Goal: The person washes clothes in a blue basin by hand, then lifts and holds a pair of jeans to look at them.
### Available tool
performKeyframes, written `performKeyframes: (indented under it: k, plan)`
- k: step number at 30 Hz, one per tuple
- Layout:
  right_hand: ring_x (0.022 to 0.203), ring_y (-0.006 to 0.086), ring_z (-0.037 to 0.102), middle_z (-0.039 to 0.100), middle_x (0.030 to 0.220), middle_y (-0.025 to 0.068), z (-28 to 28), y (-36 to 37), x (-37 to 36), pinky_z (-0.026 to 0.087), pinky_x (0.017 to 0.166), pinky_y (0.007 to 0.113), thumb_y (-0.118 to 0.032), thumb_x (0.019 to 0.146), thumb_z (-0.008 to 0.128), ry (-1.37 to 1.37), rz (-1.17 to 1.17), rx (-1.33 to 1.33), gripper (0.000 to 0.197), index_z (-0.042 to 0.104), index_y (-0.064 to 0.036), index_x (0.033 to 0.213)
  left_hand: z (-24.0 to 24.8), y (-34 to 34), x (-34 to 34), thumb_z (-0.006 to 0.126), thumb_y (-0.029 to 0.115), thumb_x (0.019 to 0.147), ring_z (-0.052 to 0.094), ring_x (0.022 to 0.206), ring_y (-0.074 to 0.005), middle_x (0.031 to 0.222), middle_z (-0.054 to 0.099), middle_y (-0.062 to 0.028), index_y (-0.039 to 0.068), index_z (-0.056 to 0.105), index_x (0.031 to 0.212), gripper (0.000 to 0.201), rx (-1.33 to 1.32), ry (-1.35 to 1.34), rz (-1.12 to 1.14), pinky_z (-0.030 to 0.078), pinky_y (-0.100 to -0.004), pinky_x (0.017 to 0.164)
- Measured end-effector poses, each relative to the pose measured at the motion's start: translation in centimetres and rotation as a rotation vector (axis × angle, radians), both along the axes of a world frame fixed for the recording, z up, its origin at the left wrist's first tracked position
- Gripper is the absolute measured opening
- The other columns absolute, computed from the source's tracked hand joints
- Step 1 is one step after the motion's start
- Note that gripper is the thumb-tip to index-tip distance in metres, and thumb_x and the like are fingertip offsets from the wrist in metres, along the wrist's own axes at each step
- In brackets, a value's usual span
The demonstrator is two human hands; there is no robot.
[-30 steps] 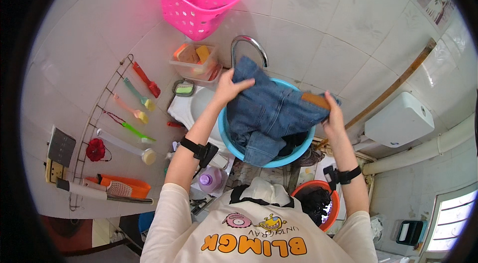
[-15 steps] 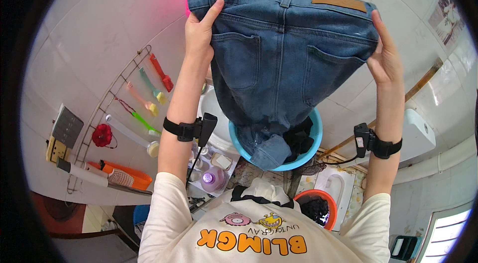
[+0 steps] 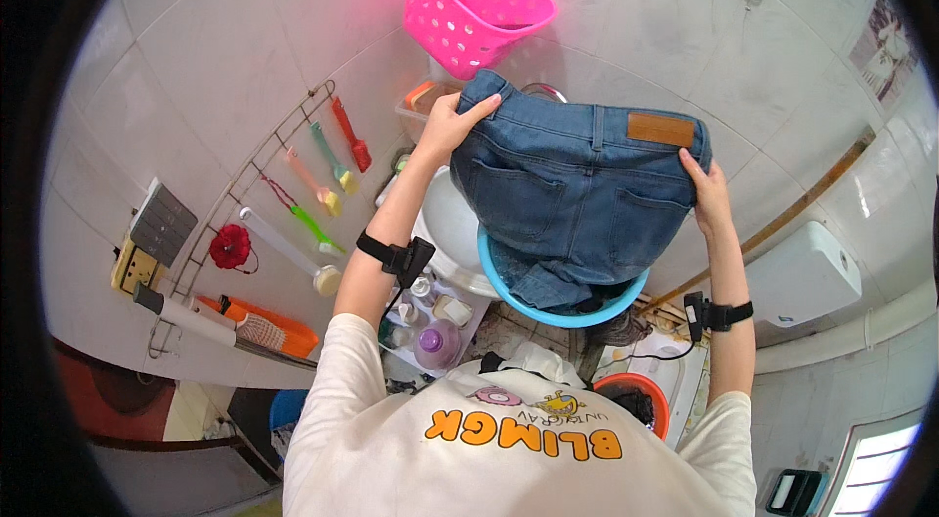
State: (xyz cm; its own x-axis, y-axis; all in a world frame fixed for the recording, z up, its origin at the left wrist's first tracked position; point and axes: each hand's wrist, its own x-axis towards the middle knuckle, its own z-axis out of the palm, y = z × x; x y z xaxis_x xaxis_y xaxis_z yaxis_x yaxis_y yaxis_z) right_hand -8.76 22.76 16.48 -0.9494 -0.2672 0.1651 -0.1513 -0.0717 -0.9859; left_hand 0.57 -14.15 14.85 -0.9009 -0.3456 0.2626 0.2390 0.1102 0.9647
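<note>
A pair of blue jeans [image 3: 587, 184] hangs between my hands, back side toward me, with two rear pockets and a brown waistband patch showing. My left hand [image 3: 458, 124] grips the waistband's left end, thumb over the front. At the right end, my right hand [image 3: 710, 192] pinches the cloth just below the patch. The lower part of the jeans sags into a light blue basin [image 3: 572, 318], whose inside is mostly hidden by them. Black straps with small devices sit around both my forearms.
A pink basket [image 3: 479, 13] hangs on the wall ahead. Brushes [image 3: 328, 189] hang from a wire rack at left. A white sink [image 3: 452, 224], bottles including a purple one [image 3: 436, 345], an orange-red basin [image 3: 646, 390] and a wooden pole [image 3: 802, 194] surround the blue basin.
Both my hands have come down with the jeans, lowering the waistband toward the blue basin. More of the pink basket shows, and the whole view has shifted.
</note>
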Motion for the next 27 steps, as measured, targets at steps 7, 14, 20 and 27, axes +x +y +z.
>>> performKeyframes:
  k: [7, 14, 20, 27]
  plan:
    - [0.086, 0.0169, 0.061, 0.063, 0.097, 0.0111, -3.7, 0.2, -3.4, 0.049, 0.077, 0.028, -0.021, 0.080, 0.068, -0.284, 0.080, -0.161, 0.038, 0.056, 0.0046, 0.105, -1.0, 1.7, -2.1, 0.077, 0.023, 0.071, 0.062, 0.076, -0.0170, 0.089, 0.066, -0.0104, -0.007, 0.064, 0.094, 0.040, 0.574, -0.084, 0.100, 0.049, -0.0272, 0.067]
    - [0.092, 0.0212, 0.059, 0.059, 0.104, 0.0145, 0.7, -4.5, 1.9, 0.048, 0.081, 0.030, -0.010, 0.077, 0.067, -0.104, -0.080, -0.342, 0.045, 0.049, 0.0069, 0.114, 0.3, 6.3, -1.5, 0.063, 0.026, 0.084, 0.058, 0.093, -0.0172, 0.100, 0.062, -0.0103, -0.002, 0.059, 0.101, 0.033, 0.737, 0.107, -0.091, 0.044, -0.0295, 0.083]
    - [0.111, 0.0197, 0.047, 0.049, 0.121, 0.0106, 4.2, -10.4, 8.5, 0.036, 0.095, 0.033, -0.022, 0.086, 0.054, 0.036, 0.346, -0.295, 0.055, 0.037, -0.0014, 0.134, 2.6, 13.9, 1.2, 0.071, 0.019, 0.078, 0.053, 0.092, -0.0093, 0.095, 0.056, -0.0033, 0.002, 0.050, 0.106, 0.039, 0.363, 0.354, -0.215, 0.043, -0.0243, 0.081]
    - [0.100, 0.0230, 0.057, 0.051, 0.121, 0.0145, 1.2, -7.3, 6.4, 0.043, 0.093, 0.036, -0.021, 0.090, 0.052, 0.130, 0.545, -0.098, 0.047, 0.039, -0.0026, 0.132, -2.5, 11.0, -0.1, 0.068, 0.003, 0.066, 0.053, 0.083, -0.0089, 0.088, 0.056, -0.0020, 0.003, 0.051, 0.095, 0.033, 0.200, 0.293, -0.175, 0.044, -0.0231, 0.075]
